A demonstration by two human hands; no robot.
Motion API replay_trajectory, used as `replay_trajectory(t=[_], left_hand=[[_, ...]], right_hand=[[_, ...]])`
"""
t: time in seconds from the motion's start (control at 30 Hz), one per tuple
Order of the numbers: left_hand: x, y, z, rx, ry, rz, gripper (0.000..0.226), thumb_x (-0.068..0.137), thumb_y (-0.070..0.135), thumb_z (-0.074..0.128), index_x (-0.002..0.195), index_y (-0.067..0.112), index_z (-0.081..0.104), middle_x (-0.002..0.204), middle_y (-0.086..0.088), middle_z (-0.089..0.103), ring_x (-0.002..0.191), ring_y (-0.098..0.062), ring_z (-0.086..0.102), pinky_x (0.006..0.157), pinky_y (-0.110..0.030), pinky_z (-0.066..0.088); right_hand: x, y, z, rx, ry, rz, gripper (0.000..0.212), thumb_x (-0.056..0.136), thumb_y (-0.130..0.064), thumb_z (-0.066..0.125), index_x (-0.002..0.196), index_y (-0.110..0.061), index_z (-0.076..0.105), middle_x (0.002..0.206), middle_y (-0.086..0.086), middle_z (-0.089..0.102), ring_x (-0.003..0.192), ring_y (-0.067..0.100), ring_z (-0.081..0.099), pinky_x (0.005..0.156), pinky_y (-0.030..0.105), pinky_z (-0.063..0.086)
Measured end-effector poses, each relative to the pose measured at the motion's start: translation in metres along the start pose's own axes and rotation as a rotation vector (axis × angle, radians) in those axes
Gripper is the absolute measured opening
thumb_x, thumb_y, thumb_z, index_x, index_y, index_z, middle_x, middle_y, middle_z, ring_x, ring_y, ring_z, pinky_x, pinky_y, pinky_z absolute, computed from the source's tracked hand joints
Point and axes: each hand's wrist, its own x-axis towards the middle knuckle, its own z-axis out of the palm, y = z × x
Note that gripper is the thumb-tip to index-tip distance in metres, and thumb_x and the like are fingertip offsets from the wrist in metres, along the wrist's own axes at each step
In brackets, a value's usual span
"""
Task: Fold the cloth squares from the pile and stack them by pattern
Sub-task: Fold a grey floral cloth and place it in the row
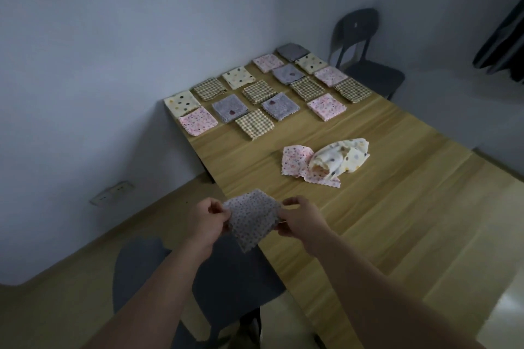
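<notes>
Both hands (204,224) (297,221) pinch soft grey floral cloth (252,218).

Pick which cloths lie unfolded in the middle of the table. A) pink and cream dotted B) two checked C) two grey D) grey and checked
A: a crumpled pink cloth and a cream dotted cloth lie loose on the table; the left hand and right hand pinch the grey cloth.

A grey dotted cloth (253,218) hangs pinched at both sides; loose pile (326,161) and folded squares (255,123) lie beyond.
</notes>
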Motion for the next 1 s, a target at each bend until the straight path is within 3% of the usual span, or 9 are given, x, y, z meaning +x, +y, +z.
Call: replay_trajectory(t=[0.13, 0.3, 0.4, 0.53, 0.67, 0.77, 0.9, 0.93, 1.0], left_hand=[[0.070, 0.007, 0.002, 0.010, -0.036, 0.015, 0.025, 0.095, -0.005, 0.056, 0.078, 0.007, 0.069, 0.095, -0.014, 0.071, 0.094, -0.034, 0.070, 0.082, -0.053, 0.061], [0.163, 0.027, 0.000, 0.070, -0.106, 0.034, 0.018, 0.101, 0.010, 0.059, 0.097, 0.016, 0.075, 0.104, -0.004, 0.073, 0.088, -0.017, 0.073, 0.067, -0.028, 0.061], [0.231, 0.037, -0.006, 0.163, -0.148, 0.101, 0.021, 0.098, 0.010, 0.064, 0.111, 0.023, 0.074, 0.110, 0.001, 0.072, 0.091, -0.013, 0.071, 0.067, -0.024, 0.061], [0.291, 0.049, -0.011, 0.278, -0.137, 0.195, 0.035, 0.093, 0.006, 0.066, 0.121, 0.027, 0.071, 0.118, 0.000, 0.072, 0.100, -0.016, 0.070, 0.082, -0.036, 0.061], [0.332, 0.056, -0.011, 0.367, -0.072, 0.282, 0.039, 0.094, 0.008, 0.065, 0.126, 0.030, 0.068, 0.122, 0.001, 0.069, 0.107, -0.017, 0.066, 0.072, -0.012, 0.047], [0.352, 0.054, -0.011, 0.418, -0.074, 0.320, 0.042, 0.094, 0.007, 0.065, 0.128, 0.033, 0.066, 0.129, 0.001, 0.064, 0.113, -0.021, 0.062, 0.088, -0.027, 0.053], [0.364, 0.047, -0.010, 0.628, -0.086, 0.353, 0.041, 0.093, 0.005, 0.064, 0.130, 0.024, 0.064, 0.160, -0.003, 0.036, 0.144, -0.024, 0.040, 0.112, -0.036, 0.041], [0.361, 0.046, -0.010, 0.683, -0.082, 0.367, 0.041, 0.092, 0.005, 0.064, 0.131, 0.022, 0.064, 0.162, -0.005, 0.030, 0.146, -0.025, 0.036, 0.112, -0.038, 0.041], [0.346, 0.046, -0.009, 0.767, -0.040, 0.411, 0.043, 0.089, 0.005, 0.065, 0.129, 0.019, 0.062, 0.162, -0.006, 0.028, 0.145, -0.028, 0.034, 0.108, -0.041, 0.041]], right_hand=[[0.060, -0.028, 0.036, -0.053, 0.085, -0.020, 0.009, 0.096, -0.012, 0.065, 0.099, -0.016, 0.057, 0.097, 0.015, 0.070, 0.083, 0.027, 0.072, 0.070, 0.039, 0.064], [0.143, -0.060, 0.079, -0.157, 0.124, 0.050, 0.026, 0.096, 0.005, 0.049, 0.086, -0.010, 0.069, 0.097, 0.013, 0.069, 0.093, 0.032, 0.071, 0.080, 0.045, 0.063], [0.205, -0.082, 0.111, -0.190, 0.163, 0.083, 0.023, 0.096, -0.002, 0.056, 0.087, -0.016, 0.072, 0.090, 0.009, 0.073, 0.086, 0.026, 0.072, 0.080, 0.045, 0.063], [0.259, -0.105, 0.141, -0.220, 0.182, 0.035, 0.015, 0.094, -0.016, 0.063, 0.086, -0.025, 0.070, 0.088, 0.003, 0.075, 0.084, 0.023, 0.073, 0.081, 0.046, 0.062], [0.294, -0.119, 0.157, -0.242, 0.216, -0.045, 0.011, 0.094, -0.025, 0.067, 0.102, -0.025, 0.075, 0.097, -0.002, 0.075, 0.084, 0.020, 0.072, 0.080, 0.045, 0.062], [0.302, -0.121, 0.162, -0.280, 0.220, -0.072, 0.018, 0.095, -0.027, 0.066, 0.112, -0.026, 0.073, 0.104, -0.004, 0.074, 0.083, 0.015, 0.071, 0.074, 0.037, 0.062], [0.309, -0.116, 0.164, -0.412, 0.142, -0.049, 0.036, 0.098, -0.025, 0.060, 0.133, -0.029, 0.061, 0.107, -0.004, 0.066, 0.063, 0.012, 0.060, 0.043, 0.018, 0.042], [0.306, -0.113, 0.164, -0.435, 0.131, -0.052, 0.037, 0.098, -0.024, 0.059, 0.135, -0.029, 0.059, 0.112, -0.004, 0.062, 0.066, 0.011, 0.059, 0.044, 0.016, 0.042], [0.298, -0.105, 0.159, -0.479, 0.153, -0.080, 0.036, 0.098, -0.021, 0.056, 0.133, -0.029, 0.060, 0.131, -0.004, 0.057, 0.090, 0.015, 0.061, 0.065, 0.021, 0.052]])
